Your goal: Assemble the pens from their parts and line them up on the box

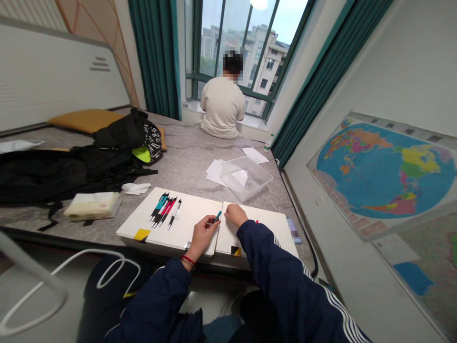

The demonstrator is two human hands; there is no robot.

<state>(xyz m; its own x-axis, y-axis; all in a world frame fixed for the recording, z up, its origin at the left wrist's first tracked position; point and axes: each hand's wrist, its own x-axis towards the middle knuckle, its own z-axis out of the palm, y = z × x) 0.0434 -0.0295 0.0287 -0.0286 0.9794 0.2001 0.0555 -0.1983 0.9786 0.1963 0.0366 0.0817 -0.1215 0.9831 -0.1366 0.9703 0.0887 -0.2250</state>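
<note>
Fingers (210, 222) of the L hand (203, 232) are pinched close on a small teal piece (218, 215), pen-like. Its long axis runs diag., far end aimed up & to the R, away from the wearer. It's held over the R edge of the L white box (143, 209), nr the seam w/ the R white box (222, 240). R hand (235, 215) is just beside, fingers curled in; can't tell if it's holding anything. Grouped pens (164, 209) on the L box slant, silver tips twd the wearer & slightly L; white pen (174, 214) lies a bit apart, approx. parallel.
</note>
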